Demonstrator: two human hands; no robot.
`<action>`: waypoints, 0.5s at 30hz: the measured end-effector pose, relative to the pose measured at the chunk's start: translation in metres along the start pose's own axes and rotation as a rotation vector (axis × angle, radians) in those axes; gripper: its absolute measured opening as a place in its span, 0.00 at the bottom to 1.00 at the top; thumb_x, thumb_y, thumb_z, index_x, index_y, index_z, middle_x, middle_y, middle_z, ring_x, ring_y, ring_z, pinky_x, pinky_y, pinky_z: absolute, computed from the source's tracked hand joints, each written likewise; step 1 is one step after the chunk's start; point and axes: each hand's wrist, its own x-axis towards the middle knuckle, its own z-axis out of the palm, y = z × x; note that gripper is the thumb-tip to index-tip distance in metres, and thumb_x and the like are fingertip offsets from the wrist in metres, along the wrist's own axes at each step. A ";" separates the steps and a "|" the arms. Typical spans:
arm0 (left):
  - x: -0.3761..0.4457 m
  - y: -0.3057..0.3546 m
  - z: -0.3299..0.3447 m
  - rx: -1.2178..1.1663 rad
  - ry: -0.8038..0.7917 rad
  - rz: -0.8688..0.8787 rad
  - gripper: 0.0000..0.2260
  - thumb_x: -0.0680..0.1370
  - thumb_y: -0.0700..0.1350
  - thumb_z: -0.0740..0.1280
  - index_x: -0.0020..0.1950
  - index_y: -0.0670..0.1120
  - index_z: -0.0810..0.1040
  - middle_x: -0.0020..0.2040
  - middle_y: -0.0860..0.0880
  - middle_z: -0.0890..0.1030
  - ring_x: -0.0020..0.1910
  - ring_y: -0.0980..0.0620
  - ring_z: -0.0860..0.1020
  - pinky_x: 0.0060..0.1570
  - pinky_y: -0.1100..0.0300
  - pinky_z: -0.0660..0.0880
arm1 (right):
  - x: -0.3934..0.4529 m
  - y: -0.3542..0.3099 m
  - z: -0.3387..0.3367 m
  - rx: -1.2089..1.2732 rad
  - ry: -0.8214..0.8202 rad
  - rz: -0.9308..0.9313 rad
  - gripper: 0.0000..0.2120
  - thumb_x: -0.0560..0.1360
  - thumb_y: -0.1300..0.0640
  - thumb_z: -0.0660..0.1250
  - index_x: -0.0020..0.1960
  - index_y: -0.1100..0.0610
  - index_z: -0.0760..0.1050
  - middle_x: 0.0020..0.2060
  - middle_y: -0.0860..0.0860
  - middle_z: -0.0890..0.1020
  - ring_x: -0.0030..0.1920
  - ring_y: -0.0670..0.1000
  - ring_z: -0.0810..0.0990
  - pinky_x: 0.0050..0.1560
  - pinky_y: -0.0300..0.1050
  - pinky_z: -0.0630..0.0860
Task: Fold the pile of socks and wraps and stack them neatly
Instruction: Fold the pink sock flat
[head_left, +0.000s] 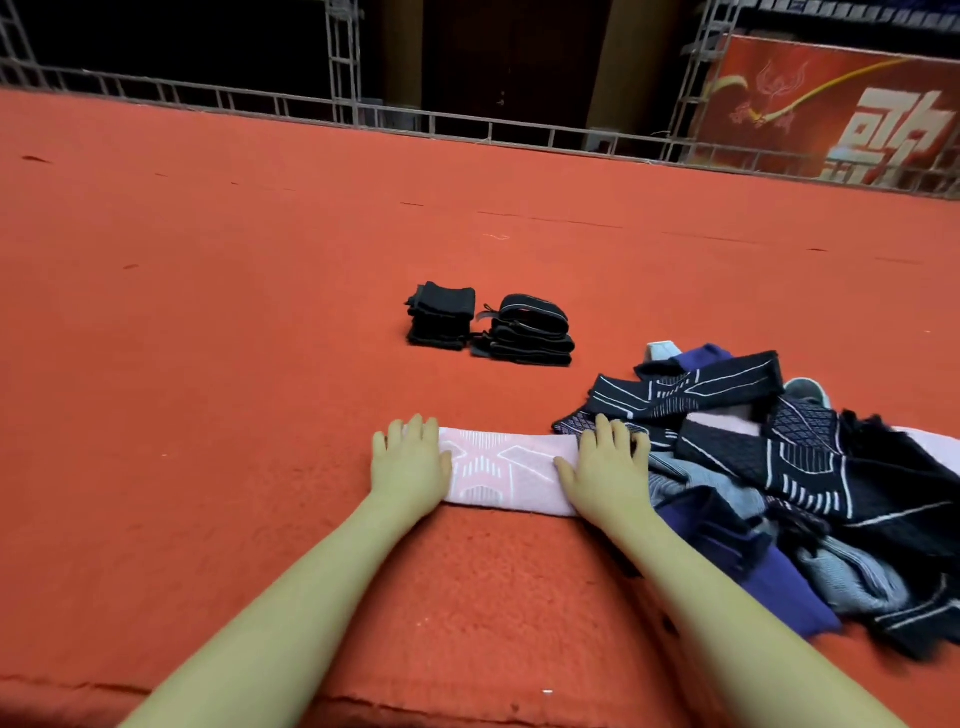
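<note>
We press a pink wrap (506, 475) flat on the red carpet (234, 364), our left hand (410, 460) on its left end and our right hand (608, 467) on its right end, fingers straight and spread, gripping nothing. Pinning both ends likely smooths it for a fold. The unfolded pile (779, 478) lies just right of it, within easy reach. Two folded stacks (491, 330) sit side by side farther off, apart from the loose pieces.

two folded stacks (488, 326), one pink wrap (511, 475)
</note>
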 end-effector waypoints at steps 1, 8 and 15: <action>0.001 -0.001 0.005 0.020 -0.035 -0.014 0.23 0.80 0.53 0.55 0.73 0.44 0.63 0.73 0.44 0.65 0.70 0.42 0.64 0.64 0.50 0.61 | 0.000 0.001 0.005 -0.028 -0.039 0.007 0.29 0.78 0.43 0.56 0.66 0.65 0.70 0.71 0.61 0.66 0.70 0.59 0.64 0.63 0.57 0.47; 0.010 -0.010 0.021 -0.065 0.096 0.036 0.24 0.70 0.54 0.51 0.46 0.41 0.81 0.42 0.42 0.78 0.41 0.37 0.77 0.45 0.46 0.69 | 0.007 0.004 0.019 0.048 -0.028 -0.041 0.28 0.79 0.42 0.50 0.71 0.61 0.64 0.76 0.57 0.55 0.76 0.55 0.51 0.66 0.54 0.39; 0.028 -0.007 0.004 0.079 0.409 0.092 0.04 0.68 0.40 0.64 0.40 0.44 0.78 0.40 0.44 0.77 0.44 0.40 0.76 0.47 0.49 0.61 | 0.016 -0.010 0.026 0.355 0.241 -0.099 0.09 0.74 0.55 0.57 0.47 0.57 0.74 0.49 0.51 0.79 0.54 0.58 0.77 0.57 0.51 0.55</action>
